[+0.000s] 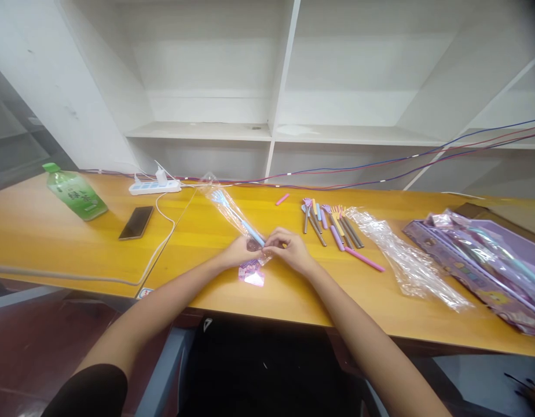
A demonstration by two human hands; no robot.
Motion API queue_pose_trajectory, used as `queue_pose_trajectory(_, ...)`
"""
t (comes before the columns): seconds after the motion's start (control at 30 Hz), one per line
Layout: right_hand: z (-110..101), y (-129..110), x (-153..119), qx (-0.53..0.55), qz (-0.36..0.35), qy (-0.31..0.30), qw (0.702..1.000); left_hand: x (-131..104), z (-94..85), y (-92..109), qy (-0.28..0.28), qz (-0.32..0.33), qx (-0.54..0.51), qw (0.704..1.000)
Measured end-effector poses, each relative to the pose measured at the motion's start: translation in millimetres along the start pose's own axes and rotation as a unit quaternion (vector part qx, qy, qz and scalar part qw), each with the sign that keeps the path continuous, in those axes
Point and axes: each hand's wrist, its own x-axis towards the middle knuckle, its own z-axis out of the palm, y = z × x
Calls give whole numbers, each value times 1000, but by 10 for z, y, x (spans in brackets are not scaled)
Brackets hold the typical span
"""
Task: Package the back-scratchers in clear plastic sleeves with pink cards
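A light blue stick with a hand-shaped end [237,215] lies inside a clear plastic sleeve [210,180], its hand end pointing away to the upper left. My left hand [242,251] is closed around the near end of the sleeve. From the other side, my right hand [289,248] pinches at the same end, with fingertips touching my left hand's. Below my left hand a pink and purple printed card [252,273] shows over the table. The exact grip of the fingertips is too small to make out.
Hand-shaped sticks and tubes [332,223], a pink tube [364,259] and clear sleeves [406,258] lie right of my hands. A purple printed box [480,278] is far right. Leftward are a phone [136,223], a green bottle [74,193], a power strip [154,186] and a cable.
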Motion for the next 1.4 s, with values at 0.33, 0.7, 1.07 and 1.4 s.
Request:
queue_pose_trajectory(0.33, -31, -40, -7, -15, -21, -17, 1000, -23, -34, 149, 56, -58, -162, 984)
queue_pose_trajectory(0.7, -15, -58, -50, -27, -41, -64, 997, 22, -153, 201, 154, -29, -164, 974)
queue_pose_trajectory(1.07, -4, -56, -28, -16, -30, -38, 999, -51, -42, 171, 9, -52, -143, 988)
queue_pose_trajectory(1.4, 8, 1, -24, -24, 20, -35, 999, -64, -73, 179, -16, -28, -74, 997)
